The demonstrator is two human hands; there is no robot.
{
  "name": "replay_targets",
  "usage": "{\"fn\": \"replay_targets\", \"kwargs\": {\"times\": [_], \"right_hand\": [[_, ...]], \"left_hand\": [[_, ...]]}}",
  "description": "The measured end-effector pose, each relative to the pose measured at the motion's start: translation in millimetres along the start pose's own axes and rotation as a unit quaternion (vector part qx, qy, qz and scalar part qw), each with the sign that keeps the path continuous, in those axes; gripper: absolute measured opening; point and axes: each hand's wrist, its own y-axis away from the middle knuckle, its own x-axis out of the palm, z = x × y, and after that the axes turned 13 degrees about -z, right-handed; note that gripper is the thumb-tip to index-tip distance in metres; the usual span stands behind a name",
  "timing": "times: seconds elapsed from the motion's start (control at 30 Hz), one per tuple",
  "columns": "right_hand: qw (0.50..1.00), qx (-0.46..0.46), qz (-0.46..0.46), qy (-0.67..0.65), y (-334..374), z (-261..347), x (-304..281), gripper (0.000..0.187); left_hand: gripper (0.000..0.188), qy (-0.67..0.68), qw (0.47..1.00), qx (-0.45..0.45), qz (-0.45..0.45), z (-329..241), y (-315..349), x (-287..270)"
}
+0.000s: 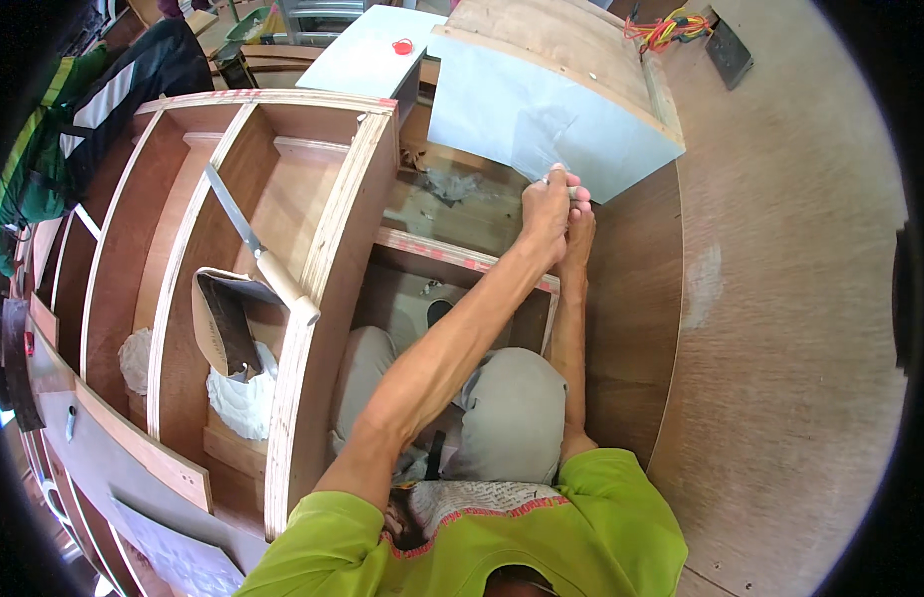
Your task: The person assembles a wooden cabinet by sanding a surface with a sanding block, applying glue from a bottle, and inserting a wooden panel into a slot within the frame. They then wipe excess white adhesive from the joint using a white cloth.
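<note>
Amid plywood cabinet frames (306, 408), a worker's left hand (548, 209) curls its fingers around a thin translucent piece (538, 146) before a pale-blue panel (482, 95); the right hand's (579, 233) partly hidden grip cannot be told.

Cannot make out any word, number or sign; can see only blurred, unreadable marks: print-like on the open paper bag (213, 328) inside the wooden shelf frame (291, 398), letter-like on the pale, red-edged cloth (482, 500) right of that frame
</note>
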Motion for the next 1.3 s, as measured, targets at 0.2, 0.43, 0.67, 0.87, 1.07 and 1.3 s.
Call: {"fn": "replay_targets", "kwargs": {"times": [0.2,0.43,0.67,0.87,1.07,1.3], "right_hand": [[0.989,-0.049,0.008,0.140,-17.9,59.4,-10.7,0.029],[0.982,-0.124,0.028,0.139,4.1,69.3,8.0,0.016],[0.987,0.072,0.077,-0.120,9.8,35.3,10.7,0.035],[0.897,0.364,0.023,-0.249,19.7,-22.4,47.4,0.056],[0.739,0.427,0.031,-0.520,-7.9,-25.9,88.3,0.047],[0.732,0.439,-0.073,-0.517,-14.0,-59.2,66.7,0.027]], "left_hand": [[0.028,-0.267,0.948,0.159,0.069,-14.0,-17.7,-63.1],[0.042,-0.511,0.674,0.532,-0.048,6.9,-71.6,-73.2],[0.017,-0.478,0.729,0.484,-0.080,-0.3,-82.7,-57.0],[0.016,-0.412,0.781,0.465,-0.064,8.8,-76.6,-51.1],[0.020,-0.385,0.771,0.507,-0.018,7.3,-83.0,-55.1],[0.021,-0.316,0.870,0.377,0.000,15.4,-56.3,-33.8]]}}
